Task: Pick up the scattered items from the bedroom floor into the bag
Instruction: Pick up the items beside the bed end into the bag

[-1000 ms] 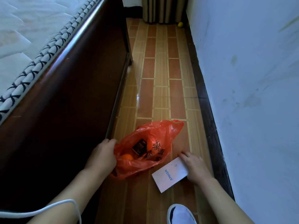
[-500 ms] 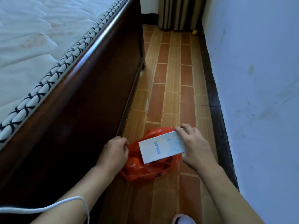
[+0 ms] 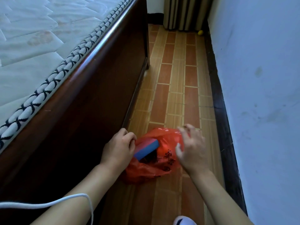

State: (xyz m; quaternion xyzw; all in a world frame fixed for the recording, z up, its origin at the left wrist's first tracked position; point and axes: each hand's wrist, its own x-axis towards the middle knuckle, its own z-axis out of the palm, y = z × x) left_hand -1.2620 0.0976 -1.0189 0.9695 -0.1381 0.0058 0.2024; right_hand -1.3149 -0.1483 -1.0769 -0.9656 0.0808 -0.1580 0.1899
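Thin red-orange plastic bag (image 3: 155, 166) with dark printed characters lies on the brown and tan tiled floor (image 3: 177, 88), in the narrow strip between the dark wooden bed frame (image 3: 84, 111) and the pale blue wall (image 3: 259, 78). Left hand (image 3: 119, 149) grips the bag's rim at its left side, fingers curled round the plastic, holding the mouth open. Flat rectangular box (image 3: 146, 149) sits tilted in the bag's mouth, blue edge showing, top face tinted red, dark contents under it, can't tell what they are. Right hand (image 3: 191, 149) is above the bag's right side, motion-blurred, fingers spread and loosely bent, holding nothing; can't tell if it touches the plastic. Quilted white mattress (image 3: 40, 46) with black-and-white braided edging lies on the frame. Small yellow round object (image 3: 200, 32) lies on the floor at the far end, by the wall corner, just beside the striped curtain (image 3: 185, 12). White cable (image 3: 48, 203) crosses the left forearm at bottom left. White shoe toe (image 3: 184, 221) at the bottom edge. Dark baseboard (image 3: 220, 111) runs along the wall.
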